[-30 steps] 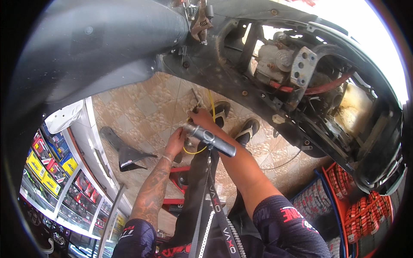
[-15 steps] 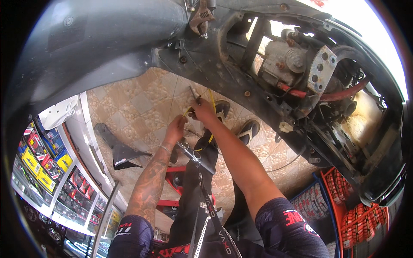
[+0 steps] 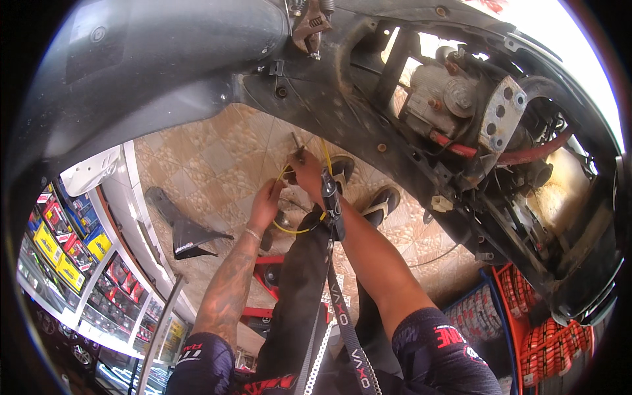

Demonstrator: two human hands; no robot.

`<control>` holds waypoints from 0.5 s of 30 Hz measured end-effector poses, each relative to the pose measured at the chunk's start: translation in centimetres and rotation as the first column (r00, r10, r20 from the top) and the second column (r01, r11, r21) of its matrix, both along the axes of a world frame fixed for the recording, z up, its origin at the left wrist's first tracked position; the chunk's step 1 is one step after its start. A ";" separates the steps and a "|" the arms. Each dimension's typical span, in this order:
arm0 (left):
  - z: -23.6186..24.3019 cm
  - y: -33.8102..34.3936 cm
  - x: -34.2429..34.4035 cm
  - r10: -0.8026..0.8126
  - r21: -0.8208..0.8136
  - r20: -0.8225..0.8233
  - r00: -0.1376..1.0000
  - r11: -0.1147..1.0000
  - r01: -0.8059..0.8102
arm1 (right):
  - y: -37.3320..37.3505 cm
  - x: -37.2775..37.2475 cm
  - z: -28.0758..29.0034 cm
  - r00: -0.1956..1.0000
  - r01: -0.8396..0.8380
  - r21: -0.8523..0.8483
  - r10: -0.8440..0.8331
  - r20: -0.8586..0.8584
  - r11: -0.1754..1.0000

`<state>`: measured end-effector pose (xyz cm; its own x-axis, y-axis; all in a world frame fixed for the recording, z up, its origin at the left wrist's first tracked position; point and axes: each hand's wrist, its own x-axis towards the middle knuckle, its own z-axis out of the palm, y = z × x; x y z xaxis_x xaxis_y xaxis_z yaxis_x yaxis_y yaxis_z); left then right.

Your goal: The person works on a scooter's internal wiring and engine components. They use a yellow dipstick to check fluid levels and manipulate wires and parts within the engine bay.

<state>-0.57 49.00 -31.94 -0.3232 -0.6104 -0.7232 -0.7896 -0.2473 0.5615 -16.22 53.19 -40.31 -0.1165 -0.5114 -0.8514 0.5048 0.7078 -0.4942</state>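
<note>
In the middle, over the tiled floor, my left hand [image 3: 264,205] is closed, its fingertips pinching a thin yellow wire [image 3: 291,231]. The wire loops below my hands, and another stretch of it runs up past my right wrist toward the black body panel. My right hand [image 3: 307,171] is closed just beside the left, round a slim dark tool [image 3: 294,139] whose grey end sticks out above the fingers; its kind I cannot make out. A lanyard [image 3: 340,316] from my neck hangs down, and its dark, shiny end piece [image 3: 331,197] lies across my right forearm.
A black scooter body [image 3: 164,72] arches overhead, its engine [image 3: 441,95] exposed at right. An adjustable wrench [image 3: 311,29] sits on top. A black plastic panel [image 3: 187,227] lies on the floor at left, near a glass display case [image 3: 99,289]. Tyres [image 3: 556,345] stand in a rack at lower right.
The lanyard's end piece has swung up and right, from between my arms onto my right forearm. The yellow loop now shows more fully below my hands, which have barely moved.
</note>
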 end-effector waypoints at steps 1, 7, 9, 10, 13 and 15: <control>-0.3 -0.5 -0.7 -0.002 -0.025 -0.028 1.000 1.000 0.001 | -0.3 -0.3 -0.4 0.999 0.044 -0.090 -0.046 -0.017 0.995; -2.2 -2.2 -3.6 -0.038 -0.093 -0.122 0.992 0.995 0.027 | -1.3 -4.2 3.8 0.999 0.044 0.089 -0.043 -0.013 0.995; -2.2 -2.4 -4.0 -0.019 -0.044 -0.092 0.996 0.999 0.015 | -1.4 -5.9 7.8 0.911 -0.269 0.018 0.261 -0.321 0.963; -2.2 -2.4 -4.2 -0.009 -0.052 -0.145 0.989 0.999 0.002 | -1.6 -7.1 9.8 0.797 -0.422 0.071 0.408 -0.445 0.904; -1.8 -2.7 -4.9 0.004 -0.062 -0.227 0.974 0.998 -0.018 | -4.4 -11.9 13.8 0.691 -0.343 0.025 0.270 -0.671 0.939; -1.4 -3.1 -5.3 0.002 -0.016 -0.143 0.990 1.000 -0.004 | -7.5 -15.4 14.2 0.680 -0.014 -0.112 -0.072 -0.730 0.994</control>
